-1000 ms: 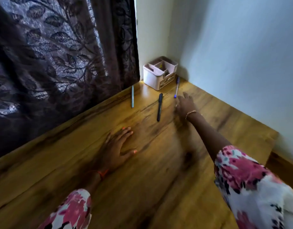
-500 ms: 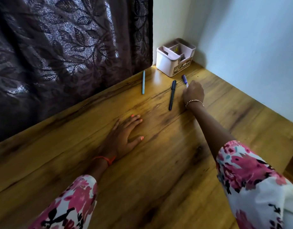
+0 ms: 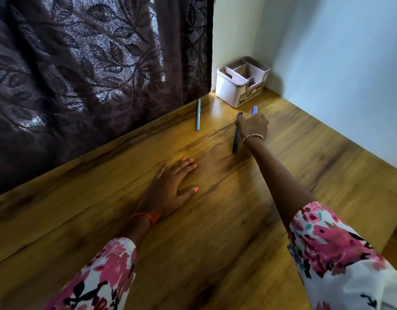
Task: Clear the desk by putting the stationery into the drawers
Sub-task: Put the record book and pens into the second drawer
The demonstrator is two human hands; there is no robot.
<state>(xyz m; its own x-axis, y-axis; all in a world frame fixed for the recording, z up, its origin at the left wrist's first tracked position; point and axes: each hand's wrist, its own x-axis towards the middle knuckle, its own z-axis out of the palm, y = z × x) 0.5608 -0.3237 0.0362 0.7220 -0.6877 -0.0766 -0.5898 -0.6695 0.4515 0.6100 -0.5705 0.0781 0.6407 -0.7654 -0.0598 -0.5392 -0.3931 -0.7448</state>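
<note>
**Right hand closed on the purple pen at the back of the desk**

Head view: the right hand (image 3: 253, 126) reaches far across the wooden desk (image 3: 215, 231) toward its back corner. Its fingers are curled around the purple pen (image 3: 254, 109), and only the pen's capped end shows, sticking up past the knuckles. The same hand lies over the upper part of the black pen (image 3: 236, 139); that pen's top end peeks out beside the fingers and its lower length runs out along the desk next to the wrist. Whether the fingers also grip the black pen cannot be told. A beaded bracelet (image 3: 253, 137) circles the right wrist.

The left hand (image 3: 170, 189) lies flat on the desk nearer the person, palm down, fingers spread and holding nothing. An orange band (image 3: 148, 217) sits on its wrist. Both arms wear floral sleeves (image 3: 340, 253).

A light blue pen (image 3: 198, 117) lies alone on the desk, near the dark patterned curtain (image 3: 92, 74) and left of the other 2 pens.

In the corner by the wall stands a pale pink organizer (image 3: 231, 90), just behind the right hand. Its top is split into several compartments. One holds something small and yellowish, too small to identify; the rest look shadowed. A label is on its lower front.
</note>
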